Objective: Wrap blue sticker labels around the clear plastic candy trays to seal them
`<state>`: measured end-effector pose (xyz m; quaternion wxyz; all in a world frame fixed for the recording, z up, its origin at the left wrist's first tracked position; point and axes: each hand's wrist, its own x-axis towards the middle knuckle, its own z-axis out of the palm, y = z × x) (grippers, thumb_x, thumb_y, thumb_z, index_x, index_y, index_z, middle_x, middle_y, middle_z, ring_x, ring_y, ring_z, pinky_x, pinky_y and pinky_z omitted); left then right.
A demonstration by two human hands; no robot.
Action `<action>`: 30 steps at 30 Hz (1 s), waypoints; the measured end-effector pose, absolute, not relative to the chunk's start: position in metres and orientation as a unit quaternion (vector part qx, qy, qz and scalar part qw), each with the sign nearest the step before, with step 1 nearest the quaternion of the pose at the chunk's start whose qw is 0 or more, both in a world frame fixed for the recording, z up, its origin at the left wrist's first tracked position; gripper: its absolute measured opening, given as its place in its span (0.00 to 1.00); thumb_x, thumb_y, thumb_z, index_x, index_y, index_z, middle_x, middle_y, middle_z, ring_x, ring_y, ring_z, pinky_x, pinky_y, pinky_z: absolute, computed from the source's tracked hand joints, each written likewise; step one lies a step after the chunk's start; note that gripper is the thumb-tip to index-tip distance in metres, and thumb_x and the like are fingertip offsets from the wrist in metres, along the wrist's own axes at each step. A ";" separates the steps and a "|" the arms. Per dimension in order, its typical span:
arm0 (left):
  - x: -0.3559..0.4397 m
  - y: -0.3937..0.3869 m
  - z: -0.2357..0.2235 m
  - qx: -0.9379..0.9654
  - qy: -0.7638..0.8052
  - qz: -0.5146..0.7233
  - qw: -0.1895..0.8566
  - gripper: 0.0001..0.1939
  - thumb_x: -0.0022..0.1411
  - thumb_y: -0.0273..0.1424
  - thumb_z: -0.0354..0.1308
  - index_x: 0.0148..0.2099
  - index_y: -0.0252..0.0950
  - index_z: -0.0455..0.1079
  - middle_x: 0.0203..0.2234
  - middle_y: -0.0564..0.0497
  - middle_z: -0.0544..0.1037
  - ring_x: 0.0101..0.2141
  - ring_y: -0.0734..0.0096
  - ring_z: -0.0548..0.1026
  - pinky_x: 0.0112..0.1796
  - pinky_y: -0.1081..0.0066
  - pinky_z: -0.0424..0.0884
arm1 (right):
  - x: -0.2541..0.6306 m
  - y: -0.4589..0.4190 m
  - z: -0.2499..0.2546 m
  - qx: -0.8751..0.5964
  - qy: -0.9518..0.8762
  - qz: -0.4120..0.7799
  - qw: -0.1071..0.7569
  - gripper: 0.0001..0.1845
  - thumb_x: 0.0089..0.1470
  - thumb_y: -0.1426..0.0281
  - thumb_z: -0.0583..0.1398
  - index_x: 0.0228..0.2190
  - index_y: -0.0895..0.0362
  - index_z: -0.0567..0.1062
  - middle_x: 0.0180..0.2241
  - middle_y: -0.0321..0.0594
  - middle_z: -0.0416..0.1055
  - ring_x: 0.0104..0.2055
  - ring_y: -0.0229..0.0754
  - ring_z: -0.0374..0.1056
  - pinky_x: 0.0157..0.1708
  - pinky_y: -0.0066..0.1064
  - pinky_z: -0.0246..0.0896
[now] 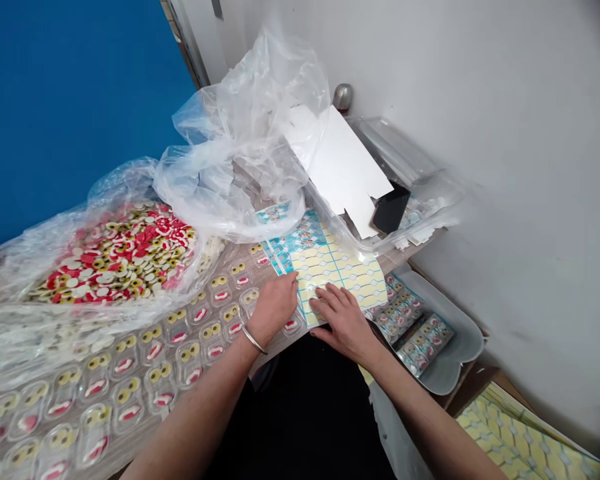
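A printed sheet [357, 267], pale yellow with grey shapes and blue lines, lies near the table's front edge. My right hand [345, 320] rests flat on its lower part, fingers spread. At the sheet's left edge my left hand [275, 303], with a bangle on its wrist, is closed, thumb uppermost; what is between its fingers is hidden. Blue printed strips [279, 257] lie just beyond the left hand. To its left, clear plastic blister shells [187, 353] stand in rows, each holding yellow eye-like pieces and a red-and-white mouth-like piece.
A clear plastic bag [125, 180] spreads around a heap of small red, white and yellow pieces [125, 257]. Behind the sheet, a clear tub [430, 180] holds white card [345, 167] and a dark phone-like object [391, 208]. A grey bin [460, 347] with packed strips stands at the right.
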<state>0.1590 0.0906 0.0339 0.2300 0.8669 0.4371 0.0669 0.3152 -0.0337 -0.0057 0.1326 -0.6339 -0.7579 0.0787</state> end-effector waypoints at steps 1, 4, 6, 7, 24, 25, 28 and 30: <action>0.159 0.091 0.034 0.866 0.440 0.065 0.229 0.18 0.70 0.29 0.45 0.57 0.32 0.70 0.48 0.42 0.79 0.48 0.60 0.77 0.50 0.65 0.69 | 0.312 -0.031 -0.006 -0.628 -0.764 0.079 0.124 0.35 0.51 0.58 0.67 0.58 0.55 0.67 0.63 0.50 0.59 0.66 0.62 0.50 0.63 0.57 0.46; 0.159 0.091 0.035 0.862 0.447 0.064 0.229 0.19 0.70 0.29 0.45 0.57 0.32 0.70 0.48 0.41 0.79 0.49 0.60 0.77 0.51 0.65 0.69 | 0.313 -0.025 -0.006 -0.612 -0.780 0.079 0.104 0.37 0.50 0.66 0.68 0.60 0.54 0.65 0.64 0.50 0.58 0.67 0.61 0.50 0.63 0.58 0.46; 0.158 0.092 0.035 0.859 0.449 0.067 0.236 0.19 0.70 0.29 0.45 0.57 0.32 0.70 0.48 0.41 0.79 0.49 0.59 0.77 0.51 0.64 0.69 | 0.320 -0.025 -0.006 -0.600 -0.789 0.085 0.104 0.33 0.52 0.69 0.67 0.58 0.54 0.67 0.63 0.49 0.60 0.66 0.59 0.52 0.62 0.56 0.49; 0.158 0.093 0.034 0.857 0.449 0.069 0.243 0.19 0.70 0.29 0.45 0.56 0.32 0.70 0.48 0.41 0.79 0.49 0.59 0.77 0.51 0.64 0.69 | 0.324 -0.024 -0.005 -0.591 -0.794 0.092 0.109 0.31 0.53 0.69 0.66 0.57 0.54 0.68 0.63 0.48 0.62 0.66 0.58 0.53 0.62 0.54 0.50; 0.180 0.094 0.045 0.328 0.408 0.293 0.800 0.21 0.67 0.39 0.50 0.55 0.30 0.67 0.46 0.38 0.79 0.43 0.60 0.79 0.43 0.62 0.76 | 0.314 -0.026 0.062 -0.614 -0.751 0.083 0.228 0.13 0.63 0.68 0.56 0.47 0.52 0.76 0.48 0.44 0.77 0.52 0.49 0.70 0.55 0.47 0.62; 0.181 0.093 0.046 0.323 0.422 0.290 0.796 0.19 0.65 0.34 0.53 0.55 0.30 0.66 0.45 0.39 0.80 0.42 0.60 0.79 0.43 0.62 0.76 | 0.315 -0.033 0.057 -0.605 -0.757 0.101 0.227 0.13 0.62 0.66 0.58 0.48 0.52 0.76 0.49 0.44 0.76 0.54 0.50 0.69 0.56 0.47 0.61; 0.183 0.090 0.044 0.323 0.465 0.270 0.779 0.25 0.57 0.23 0.57 0.58 0.33 0.64 0.44 0.41 0.80 0.41 0.60 0.80 0.44 0.61 0.76 | 0.341 -0.048 0.042 -0.651 -0.677 0.106 0.328 0.16 0.61 0.62 0.59 0.49 0.53 0.74 0.51 0.44 0.74 0.56 0.47 0.67 0.58 0.43 0.60; 0.185 0.088 0.043 0.327 0.490 0.253 0.768 0.27 0.58 0.22 0.57 0.60 0.35 0.62 0.45 0.41 0.80 0.41 0.60 0.80 0.44 0.60 0.76 | 0.378 -0.049 0.032 -0.742 -0.537 0.057 0.396 0.15 0.63 0.64 0.54 0.47 0.56 0.74 0.49 0.46 0.75 0.52 0.45 0.69 0.54 0.40 0.63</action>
